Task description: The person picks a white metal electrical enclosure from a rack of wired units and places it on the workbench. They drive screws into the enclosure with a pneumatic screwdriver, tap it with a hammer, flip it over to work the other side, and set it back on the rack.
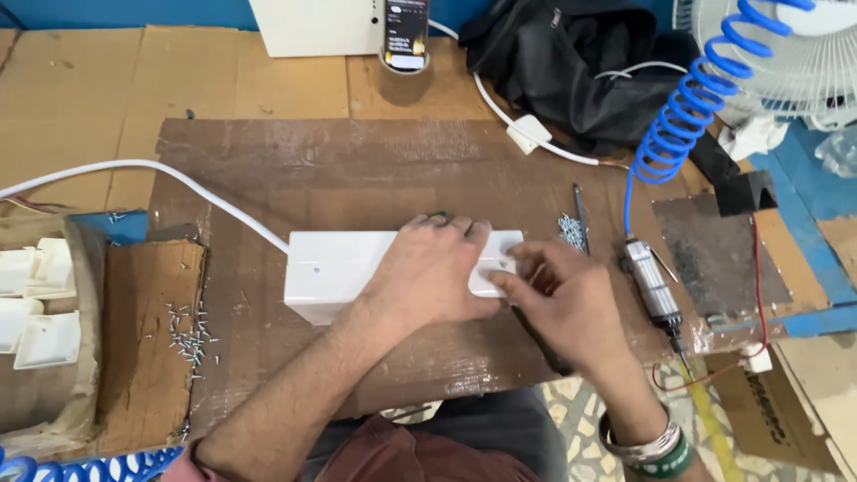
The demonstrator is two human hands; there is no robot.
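Left hand is pressing flat on the white box at worktop centre, right hand is pinching its 3 o'clock end, likely fitting step; screws and screwdriver are lying at 3 o'clock.

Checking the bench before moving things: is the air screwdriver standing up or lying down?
Lying down: the air screwdriver rests flat on the board, right of the right hand.

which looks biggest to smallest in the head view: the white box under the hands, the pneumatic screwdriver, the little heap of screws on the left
1. white box, partly covered by the left hand and right hand
2. pneumatic screwdriver
3. heap of screws; loosely scattered, so its spread looks close to the screwdriver's length and that ranking is unsure
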